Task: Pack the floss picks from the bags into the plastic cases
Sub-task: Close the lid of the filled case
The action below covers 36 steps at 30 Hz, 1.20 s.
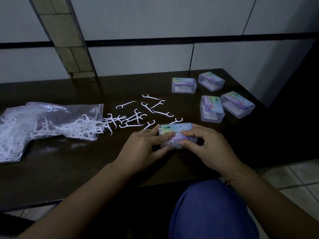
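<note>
A clear plastic case (176,130) with a colourful label lies on the dark table (69,161) in front of me, white floss picks showing through its near side. My left hand (143,149) grips its left end, fingers pressing on the lid. My right hand (207,147) grips the right end, fingertips on the lid. Loose white floss picks (136,116) lie scattered just beyond the case. A clear bag (51,121) full of picks lies at the left, its mouth spilling picks toward the middle.
Several more labelled plastic cases (212,108) stand closed at the far right of the table, near its right edge. A tiled wall rises behind the table. My knee in blue fabric (212,209) sits below the table's near edge.
</note>
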### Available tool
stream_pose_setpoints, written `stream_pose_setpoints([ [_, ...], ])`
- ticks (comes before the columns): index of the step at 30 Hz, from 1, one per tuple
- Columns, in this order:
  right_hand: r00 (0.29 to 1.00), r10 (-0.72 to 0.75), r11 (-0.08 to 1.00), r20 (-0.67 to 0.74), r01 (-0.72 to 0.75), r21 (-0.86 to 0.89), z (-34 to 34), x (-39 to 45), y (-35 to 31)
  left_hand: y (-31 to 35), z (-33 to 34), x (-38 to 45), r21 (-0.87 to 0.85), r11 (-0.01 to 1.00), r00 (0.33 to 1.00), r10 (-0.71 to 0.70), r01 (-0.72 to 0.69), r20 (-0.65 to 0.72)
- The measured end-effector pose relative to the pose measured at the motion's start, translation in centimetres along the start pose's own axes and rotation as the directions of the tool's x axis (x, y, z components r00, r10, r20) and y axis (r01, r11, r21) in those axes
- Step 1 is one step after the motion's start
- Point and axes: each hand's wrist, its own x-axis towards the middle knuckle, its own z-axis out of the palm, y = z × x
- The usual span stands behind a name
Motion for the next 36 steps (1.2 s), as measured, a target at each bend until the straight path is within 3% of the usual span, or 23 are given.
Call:
stream_pose_setpoints([
  [3,0.999,-0.024,1.0,0.045,0.024,0.001,-0.4,0.1,0.2,0.3,-0.3,0.3,-0.082,0.994,0.997,-0.075,0.074,-0.009],
  [8,0.998,-0.067,0.998,-0.01,0.067,-0.011,-2.0,1.6,-1.2,0.8,-2.1,2.0,-0.429,0.887,0.978,-0.206,0.171,-0.036],
  [13,0.999,-0.026,0.987,-0.023,0.022,-0.157,-4.1,7.5,-2.7,-0.5,-4.9,8.3,-0.292,0.927,0.967,-0.252,0.236,-0.018],
  [16,0.999,0.001,0.985,-0.035,-0.007,-0.172,-4.1,11.4,-2.9,-2.4,-5.6,11.7,-0.307,0.919,0.965,-0.262,0.248,-0.005],
  [19,0.998,-0.041,0.981,-0.055,0.03,-0.192,-3.7,15.5,-3.6,-4.7,-6.8,14.0,-0.341,0.9,0.954,-0.299,0.272,-0.028],
  [26,0.994,-0.11,0.893,-0.004,0.097,-0.439,-0.2,24.6,-5.3,-11.6,-7.7,18.5,-0.229,0.88,0.903,-0.429,0.416,-0.008],
  [32,0.996,-0.064,0.814,0.062,0.088,-0.574,2.4,28.1,-5.1,-15.3,-5.9,20.4,-0.13,0.851,0.86,-0.507,0.509,0.054],
  [36,0.994,-0.087,0.836,0.067,0.109,-0.538,2.0,28.3,-4.2,-15.9,-5.3,21.0,-0.02,0.867,0.867,-0.497,0.498,0.046],
])
